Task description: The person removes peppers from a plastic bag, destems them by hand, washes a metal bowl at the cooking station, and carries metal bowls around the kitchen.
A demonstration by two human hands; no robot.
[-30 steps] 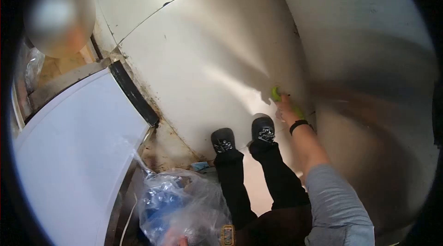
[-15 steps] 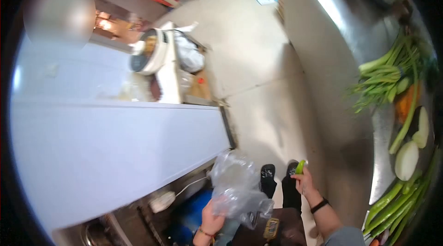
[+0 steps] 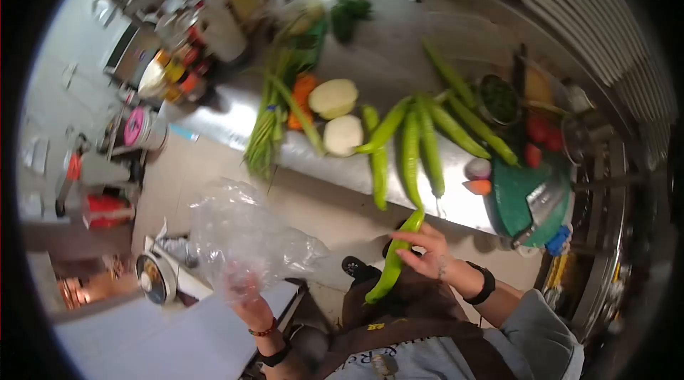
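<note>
A long green pepper [image 3: 389,271] is in my right hand [image 3: 427,250], held between thumb and fingers in front of my apron. My left hand [image 3: 244,290] grips a clear plastic bag [image 3: 231,237], and its fingers show blurred through the plastic. Several more green peppers [image 3: 410,155] lie on the steel counter [image 3: 313,166] beyond my right hand. Left of them are a white peeled vegetable [image 3: 343,135], a pale halved one [image 3: 333,98], an orange carrot [image 3: 302,98] and a bunch of green stalks [image 3: 265,134].
A green cutting board [image 3: 516,198] with a cleaver [image 3: 545,202] lies at the counter's right end, near a red onion [image 3: 477,168] and tomatoes [image 3: 545,132]. Bottles [image 3: 182,77] stand at the left end. A white surface [image 3: 135,337] is at the lower left, beside a round appliance [image 3: 154,278].
The view has swung from the floor up to the counter. My right hand has risen from near the floor with the green pepper. The bag has come up in my left hand.
</note>
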